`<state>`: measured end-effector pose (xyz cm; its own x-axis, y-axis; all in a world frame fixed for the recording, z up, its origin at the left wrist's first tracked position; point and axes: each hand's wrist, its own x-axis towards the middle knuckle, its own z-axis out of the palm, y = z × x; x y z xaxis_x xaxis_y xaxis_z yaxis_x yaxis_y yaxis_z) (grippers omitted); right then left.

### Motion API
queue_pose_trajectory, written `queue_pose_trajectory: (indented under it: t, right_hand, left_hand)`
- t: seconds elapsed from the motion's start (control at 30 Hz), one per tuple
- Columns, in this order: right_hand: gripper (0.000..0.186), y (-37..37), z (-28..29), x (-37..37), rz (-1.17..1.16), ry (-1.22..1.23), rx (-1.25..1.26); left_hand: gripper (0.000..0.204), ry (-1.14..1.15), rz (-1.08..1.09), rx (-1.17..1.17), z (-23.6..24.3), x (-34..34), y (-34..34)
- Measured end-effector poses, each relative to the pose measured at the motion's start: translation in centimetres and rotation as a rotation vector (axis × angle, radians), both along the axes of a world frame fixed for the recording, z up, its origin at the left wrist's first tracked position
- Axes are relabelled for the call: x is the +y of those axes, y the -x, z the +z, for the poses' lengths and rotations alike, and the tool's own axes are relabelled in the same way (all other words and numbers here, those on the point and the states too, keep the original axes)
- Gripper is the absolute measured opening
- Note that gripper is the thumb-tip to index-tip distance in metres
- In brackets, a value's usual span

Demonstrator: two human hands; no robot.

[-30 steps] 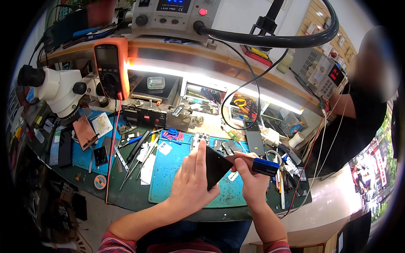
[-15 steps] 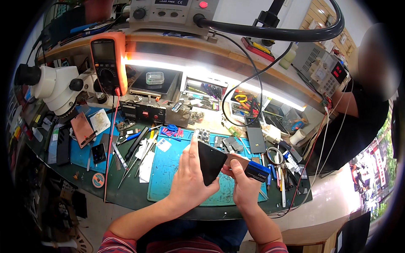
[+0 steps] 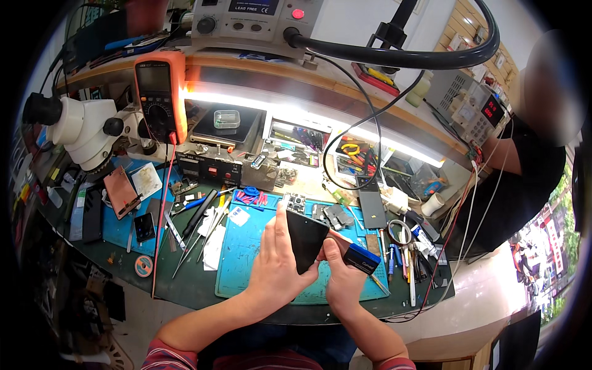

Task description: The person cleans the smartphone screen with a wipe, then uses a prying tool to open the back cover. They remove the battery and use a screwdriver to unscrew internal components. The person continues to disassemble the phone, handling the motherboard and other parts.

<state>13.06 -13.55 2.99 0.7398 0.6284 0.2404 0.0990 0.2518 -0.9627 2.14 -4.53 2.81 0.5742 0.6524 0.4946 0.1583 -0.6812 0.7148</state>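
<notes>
A dark smartphone (image 3: 306, 239), screen turned up and tilted, is gripped by its long edges in my left hand (image 3: 271, 266), one finger stretched along the far end. My right hand (image 3: 344, 276) pinches a flat pry tool with a blue and black handle (image 3: 362, 258). Its thin coppery blade (image 3: 338, 237) meets the phone's right edge; whether the tip is inside the seam I cannot tell. Both hands are above a blue work mat (image 3: 237, 280). Just past the phone lies a small camera module (image 3: 295, 202), with grey metal parts (image 3: 333, 214) beside it.
Left of the mat lie tweezers (image 3: 200, 250), a smaller phone (image 3: 145, 227) and a solder spool (image 3: 143, 266). An orange multimeter (image 3: 161, 98) and a white microscope (image 3: 80, 132) stand behind. Pens, tape (image 3: 399, 231) and cables crowd the right. Another person (image 3: 518, 172) is at the far right.
My right hand has shifted left and slightly nearer to me with the pry tool, and its handle now slants closer to the phone. My left hand keeps its grip, with the phone barely moved.
</notes>
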Motion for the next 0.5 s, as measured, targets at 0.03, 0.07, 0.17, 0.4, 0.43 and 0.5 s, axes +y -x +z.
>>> queue_pose_trajectory:
  t: [0.03,0.07,0.17,0.4,0.43,0.5]
  right_hand:
    - [0.027,0.2,-0.1,0.2,-0.01,-0.009,0.028]
    - [0.028,0.3,-0.2,0.4,-0.02,-0.019,0.056]
    - [0.04,-0.7,-0.8,0.0,0.102,-0.016,0.074]
    - [0.057,-6.2,1.8,-4.7,0.496,0.157,0.115]
    - [0.048,-6.0,2.0,-4.2,0.551,0.291,0.089]
    - [0.031,-6.2,3.2,-2.2,0.688,0.543,-0.021]
  left_hand:
    - [0.122,-0.004,0.003,-0.001,0.0,0.0,-0.1]
    - [0.122,0.002,-0.004,-0.001,0.0,0.1,-0.1]
    - [0.121,0.016,-0.02,0.021,0.0,0.7,0.2]
    - [0.112,-0.108,-0.1,0.253,2.0,3.8,2.2]
    - [0.111,-0.137,-0.125,0.278,1.7,3.8,2.5]
    - [0.109,-0.13,-0.162,0.329,1.6,3.8,3.0]
